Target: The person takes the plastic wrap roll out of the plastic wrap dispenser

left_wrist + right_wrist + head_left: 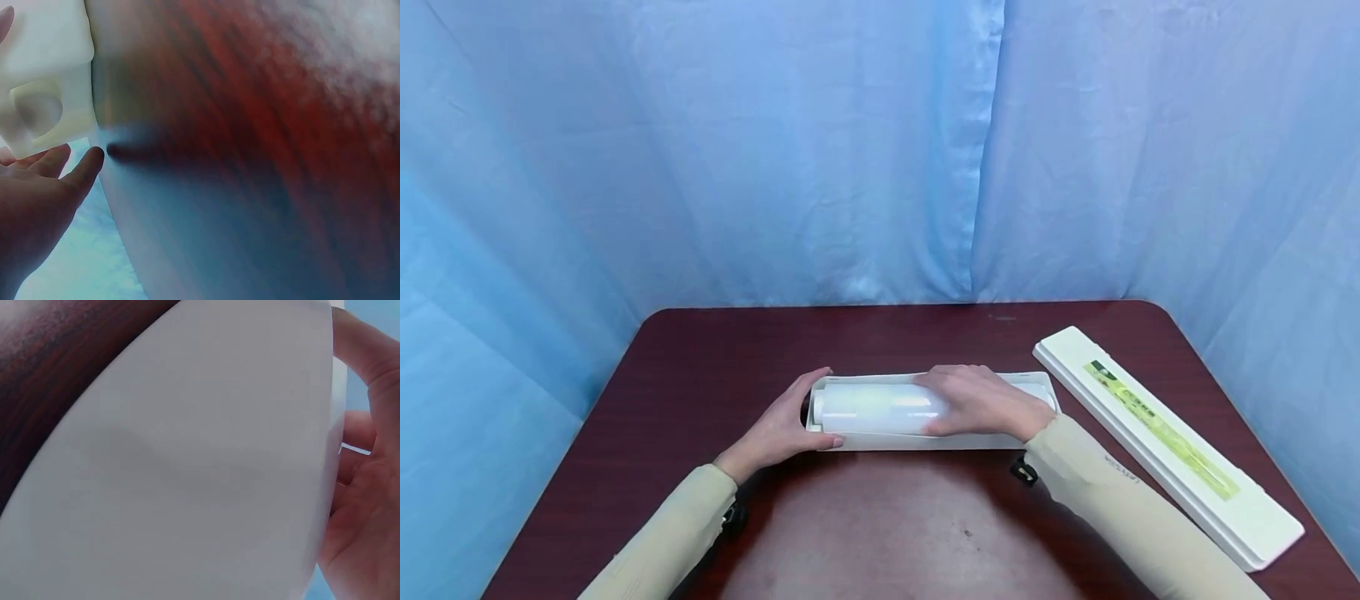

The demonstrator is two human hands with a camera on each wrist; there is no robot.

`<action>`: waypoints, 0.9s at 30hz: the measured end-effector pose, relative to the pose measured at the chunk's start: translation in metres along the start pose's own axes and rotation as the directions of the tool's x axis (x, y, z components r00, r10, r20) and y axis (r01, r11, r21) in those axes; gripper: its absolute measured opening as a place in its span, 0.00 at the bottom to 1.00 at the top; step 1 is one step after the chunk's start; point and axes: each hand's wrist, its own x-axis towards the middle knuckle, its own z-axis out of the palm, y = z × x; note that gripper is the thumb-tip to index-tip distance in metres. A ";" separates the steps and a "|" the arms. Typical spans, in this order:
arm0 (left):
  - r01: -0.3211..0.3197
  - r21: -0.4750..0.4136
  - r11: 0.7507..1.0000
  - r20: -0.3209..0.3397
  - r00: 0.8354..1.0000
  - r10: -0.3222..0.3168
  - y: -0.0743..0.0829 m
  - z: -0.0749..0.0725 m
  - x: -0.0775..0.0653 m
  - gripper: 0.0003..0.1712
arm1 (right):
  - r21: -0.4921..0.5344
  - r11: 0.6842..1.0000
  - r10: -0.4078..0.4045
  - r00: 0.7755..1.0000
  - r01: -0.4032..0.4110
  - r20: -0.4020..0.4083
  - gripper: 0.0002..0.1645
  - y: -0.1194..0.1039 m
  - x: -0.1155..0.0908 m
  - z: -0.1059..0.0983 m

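Observation:
A long white box (917,442) lies lengthwise on the table, its top off. Inside it sits a thick, glossy roll of plastic wrap (872,408). My left hand (778,429) grips the box's left end, thumb on the near wall and fingers at the far side. In the left wrist view the box's end (47,37) shows a round recess beside the hand (37,206). Over the roll's right half, my right hand (981,404) holds it from above, thumb on the near side. The right wrist view is mostly filled by the box's white wall (187,456).
To the right, a long white lid (1165,442) with a green and yellow label lies slanted on the dark red table (730,350). Pale blue curtains (820,167) surround the table at the back and sides.

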 end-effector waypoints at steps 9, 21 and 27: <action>-0.016 -0.090 0.996 -0.023 1.000 0.014 -0.002 0.000 -0.003 0.58 | 0.029 0.997 -0.072 0.988 0.077 -0.136 0.40 -0.008 -0.007 -0.018; -0.037 -0.093 0.995 -0.023 0.999 0.035 -0.002 0.002 -0.002 0.52 | 0.010 0.997 -0.074 0.972 0.078 -0.224 0.42 -0.014 -0.017 -0.023; -0.030 -0.070 0.997 -0.021 0.999 0.029 -0.002 0.002 -0.002 0.54 | 0.003 0.998 -0.054 0.955 0.058 -0.293 0.44 -0.017 -0.024 -0.033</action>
